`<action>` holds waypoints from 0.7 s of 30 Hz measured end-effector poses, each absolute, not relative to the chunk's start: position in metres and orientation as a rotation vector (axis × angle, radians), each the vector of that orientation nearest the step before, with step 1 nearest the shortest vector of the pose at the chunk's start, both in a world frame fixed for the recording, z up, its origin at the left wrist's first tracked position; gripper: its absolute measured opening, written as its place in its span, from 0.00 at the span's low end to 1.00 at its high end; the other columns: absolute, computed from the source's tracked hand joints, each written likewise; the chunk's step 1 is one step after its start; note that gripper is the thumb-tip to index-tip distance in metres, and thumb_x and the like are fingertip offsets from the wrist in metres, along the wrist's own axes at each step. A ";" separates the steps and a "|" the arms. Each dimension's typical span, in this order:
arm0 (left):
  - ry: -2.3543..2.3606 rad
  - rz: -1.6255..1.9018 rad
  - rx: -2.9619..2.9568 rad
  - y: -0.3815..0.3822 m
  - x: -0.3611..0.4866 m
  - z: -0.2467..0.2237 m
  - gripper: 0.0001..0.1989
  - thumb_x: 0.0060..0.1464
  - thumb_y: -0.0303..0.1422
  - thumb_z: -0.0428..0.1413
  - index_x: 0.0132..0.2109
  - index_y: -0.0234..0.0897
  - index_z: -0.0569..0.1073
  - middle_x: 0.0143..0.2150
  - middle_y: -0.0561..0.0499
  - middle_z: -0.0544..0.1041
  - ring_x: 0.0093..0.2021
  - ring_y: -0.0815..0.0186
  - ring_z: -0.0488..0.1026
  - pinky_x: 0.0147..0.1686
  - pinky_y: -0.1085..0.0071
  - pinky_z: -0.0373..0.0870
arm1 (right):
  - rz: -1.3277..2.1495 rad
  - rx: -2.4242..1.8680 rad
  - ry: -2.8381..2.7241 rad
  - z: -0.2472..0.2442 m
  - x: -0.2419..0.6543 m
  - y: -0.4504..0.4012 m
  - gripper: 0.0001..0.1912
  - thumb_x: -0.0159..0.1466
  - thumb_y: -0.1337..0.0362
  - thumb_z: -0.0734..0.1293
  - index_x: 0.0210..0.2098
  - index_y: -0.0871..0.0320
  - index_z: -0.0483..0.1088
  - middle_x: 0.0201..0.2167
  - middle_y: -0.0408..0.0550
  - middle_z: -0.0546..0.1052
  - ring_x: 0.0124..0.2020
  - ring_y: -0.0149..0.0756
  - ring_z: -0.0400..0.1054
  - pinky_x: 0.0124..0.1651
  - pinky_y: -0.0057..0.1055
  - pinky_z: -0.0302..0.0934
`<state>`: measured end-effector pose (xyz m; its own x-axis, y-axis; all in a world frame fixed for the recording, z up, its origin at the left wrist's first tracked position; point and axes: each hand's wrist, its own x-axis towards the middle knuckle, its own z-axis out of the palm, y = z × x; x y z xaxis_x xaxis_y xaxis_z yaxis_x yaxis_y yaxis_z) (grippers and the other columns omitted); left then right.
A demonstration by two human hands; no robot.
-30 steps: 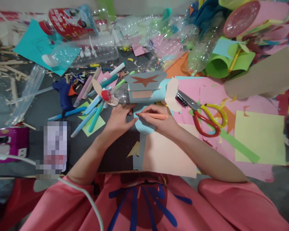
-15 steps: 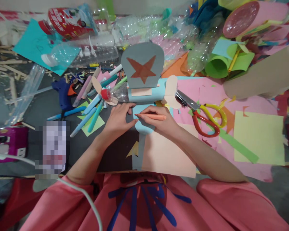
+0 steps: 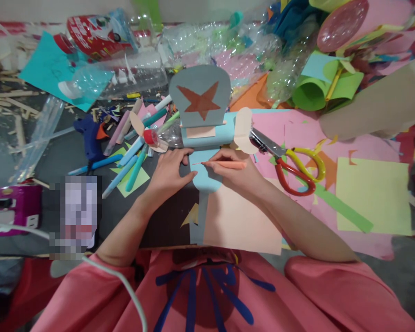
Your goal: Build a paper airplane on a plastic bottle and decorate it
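An orange felt-tip pen [image 3: 231, 164] is held in my right hand [image 3: 237, 170], its tip on a light blue paper piece [image 3: 207, 182] with a rounded lower end. A short thin line shows on the paper left of the tip. My left hand [image 3: 173, 168] rests at the paper's left edge, thumb and fingers apart, holding nothing. Just beyond lies a clear bottle with a red cap [image 3: 150, 137], wrapped in light blue paper [image 3: 224, 133]. A grey paper shape [image 3: 202, 74] bearing a reddish-brown star [image 3: 201, 100] stands behind it, and a peach paper piece [image 3: 244, 131] is at its right end.
Scissors [image 3: 287, 161] with red and yellow handles lie on pink paper at right. Left are several markers [image 3: 131, 173], a blue glue gun [image 3: 90, 136] and a phone-like blurred object [image 3: 79, 212]. Plastic bottles [image 3: 124, 74] crowd the back. Peach paper [image 3: 245, 221] lies in front.
My right hand has moved the pen tip slightly to the right, and a thin line now shows behind it. My left hand stays in place on the paper's edge.
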<state>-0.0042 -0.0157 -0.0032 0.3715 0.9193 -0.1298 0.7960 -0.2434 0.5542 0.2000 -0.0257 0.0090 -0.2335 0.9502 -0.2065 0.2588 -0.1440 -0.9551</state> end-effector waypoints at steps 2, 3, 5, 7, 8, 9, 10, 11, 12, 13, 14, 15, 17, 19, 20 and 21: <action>1.474 0.285 2.090 -0.016 -0.004 -0.003 0.22 0.53 0.35 0.59 0.55 0.38 0.69 0.40 0.50 0.73 0.42 0.59 0.69 0.48 0.62 0.62 | 1.411 -1.398 -1.477 0.010 0.201 -0.026 0.07 0.58 0.61 0.68 0.26 0.57 0.71 0.27 0.46 0.77 0.32 0.36 0.70 0.36 0.34 0.62; 1.474 0.278 2.087 -0.016 -0.004 -0.002 0.22 0.53 0.35 0.59 0.55 0.38 0.69 0.40 0.50 0.73 0.42 0.59 0.69 0.48 0.62 0.62 | 1.410 -1.399 -1.470 0.011 0.202 -0.026 0.07 0.57 0.61 0.68 0.26 0.56 0.71 0.27 0.46 0.77 0.32 0.36 0.70 0.35 0.34 0.62; 1.475 0.266 2.084 -0.015 -0.004 -0.001 0.22 0.53 0.35 0.59 0.55 0.37 0.69 0.40 0.50 0.73 0.42 0.59 0.69 0.48 0.62 0.62 | 1.405 -1.399 -1.462 0.012 0.203 -0.027 0.07 0.57 0.61 0.68 0.25 0.56 0.71 0.26 0.45 0.76 0.31 0.35 0.70 0.35 0.34 0.62; 1.479 0.262 2.083 -0.015 -0.004 -0.001 0.22 0.53 0.35 0.59 0.56 0.37 0.69 0.40 0.50 0.73 0.42 0.58 0.69 0.49 0.62 0.62 | 1.390 -1.406 -1.461 0.013 0.205 -0.028 0.07 0.57 0.62 0.68 0.25 0.56 0.70 0.26 0.44 0.75 0.31 0.35 0.69 0.36 0.34 0.61; 1.480 0.262 2.083 -0.015 -0.004 -0.002 0.22 0.53 0.34 0.59 0.56 0.36 0.69 0.40 0.50 0.73 0.42 0.58 0.69 0.49 0.62 0.62 | 1.377 -1.418 -1.458 0.014 0.205 -0.028 0.07 0.57 0.62 0.68 0.24 0.56 0.70 0.26 0.44 0.75 0.31 0.35 0.69 0.36 0.33 0.61; 1.481 0.264 2.083 -0.015 -0.004 -0.002 0.23 0.53 0.34 0.59 0.56 0.36 0.69 0.40 0.49 0.73 0.42 0.58 0.69 0.48 0.62 0.62 | 1.366 -1.431 -1.456 0.014 0.206 -0.028 0.07 0.57 0.63 0.68 0.24 0.56 0.70 0.26 0.44 0.75 0.31 0.34 0.69 0.36 0.33 0.61; 1.480 0.267 2.082 -0.015 -0.004 -0.002 0.23 0.53 0.34 0.59 0.56 0.36 0.69 0.40 0.49 0.73 0.42 0.58 0.69 0.48 0.62 0.61 | 1.360 -1.443 -1.455 0.015 0.207 -0.029 0.06 0.57 0.63 0.68 0.24 0.56 0.70 0.26 0.43 0.75 0.31 0.34 0.68 0.35 0.33 0.60; 1.480 0.272 2.082 -0.015 -0.004 -0.002 0.23 0.53 0.34 0.59 0.56 0.36 0.69 0.40 0.49 0.73 0.42 0.58 0.69 0.48 0.62 0.61 | 1.355 -1.452 -1.453 0.015 0.208 -0.029 0.07 0.57 0.63 0.68 0.23 0.56 0.70 0.25 0.43 0.75 0.31 0.34 0.68 0.35 0.32 0.60; 1.480 0.278 2.081 -0.015 -0.004 -0.002 0.23 0.53 0.34 0.59 0.56 0.37 0.69 0.40 0.50 0.73 0.42 0.58 0.69 0.48 0.62 0.62 | 1.350 -1.459 -1.451 0.015 0.208 -0.028 0.07 0.56 0.64 0.68 0.23 0.56 0.69 0.25 0.43 0.74 0.31 0.33 0.67 0.34 0.32 0.60; 1.480 0.283 2.081 -0.015 -0.004 -0.002 0.22 0.53 0.34 0.59 0.56 0.37 0.69 0.40 0.50 0.73 0.42 0.58 0.69 0.48 0.62 0.62 | 1.343 -1.465 -1.453 0.015 0.209 -0.028 0.07 0.56 0.64 0.68 0.22 0.56 0.69 0.24 0.42 0.74 0.30 0.33 0.67 0.34 0.32 0.59; 1.480 0.286 2.080 -0.015 -0.004 -0.002 0.22 0.53 0.34 0.59 0.55 0.38 0.69 0.40 0.50 0.73 0.42 0.58 0.69 0.48 0.62 0.62 | 1.333 -1.466 -1.459 0.015 0.210 -0.027 0.07 0.56 0.65 0.68 0.22 0.56 0.68 0.24 0.42 0.74 0.29 0.33 0.66 0.33 0.32 0.59; 1.480 0.288 2.080 -0.015 -0.004 -0.002 0.22 0.53 0.34 0.59 0.55 0.38 0.69 0.40 0.50 0.73 0.42 0.59 0.69 0.48 0.62 0.62 | 1.324 -1.466 -1.464 0.015 0.211 -0.027 0.07 0.55 0.65 0.68 0.21 0.56 0.68 0.23 0.42 0.73 0.29 0.33 0.65 0.33 0.32 0.59; 1.480 0.285 2.079 -0.015 -0.004 -0.002 0.22 0.53 0.34 0.59 0.55 0.38 0.69 0.40 0.50 0.73 0.42 0.58 0.69 0.48 0.62 0.62 | 1.318 -1.471 -1.456 0.015 0.212 -0.026 0.07 0.54 0.66 0.68 0.21 0.56 0.68 0.23 0.42 0.73 0.28 0.33 0.65 0.32 0.33 0.59; 1.480 0.287 2.080 -0.015 -0.004 -0.002 0.21 0.53 0.34 0.59 0.55 0.38 0.70 0.40 0.50 0.73 0.42 0.59 0.69 0.48 0.62 0.62 | 1.326 -1.471 -1.438 0.015 0.214 -0.025 0.07 0.54 0.66 0.68 0.21 0.56 0.69 0.23 0.43 0.73 0.29 0.34 0.66 0.33 0.33 0.60; 1.480 0.293 2.082 -0.015 -0.004 -0.002 0.21 0.53 0.35 0.59 0.55 0.39 0.69 0.39 0.50 0.73 0.42 0.59 0.69 0.48 0.62 0.62 | 1.325 -1.475 -1.428 0.015 0.214 -0.025 0.07 0.54 0.66 0.68 0.21 0.55 0.69 0.23 0.43 0.73 0.29 0.34 0.66 0.33 0.34 0.60; 1.478 0.300 2.085 -0.015 -0.004 -0.003 0.21 0.53 0.35 0.59 0.55 0.39 0.69 0.39 0.50 0.73 0.41 0.59 0.68 0.48 0.62 0.62 | 1.322 -1.481 -1.422 0.016 0.215 -0.024 0.07 0.54 0.66 0.68 0.20 0.55 0.69 0.23 0.43 0.73 0.29 0.34 0.66 0.33 0.34 0.61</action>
<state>-0.0044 -0.0153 -0.0027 0.3668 0.9204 -0.1352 0.7950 -0.2347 0.5594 0.2149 -0.0243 0.0159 -0.1158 0.9720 -0.2045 0.2747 -0.1665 -0.9470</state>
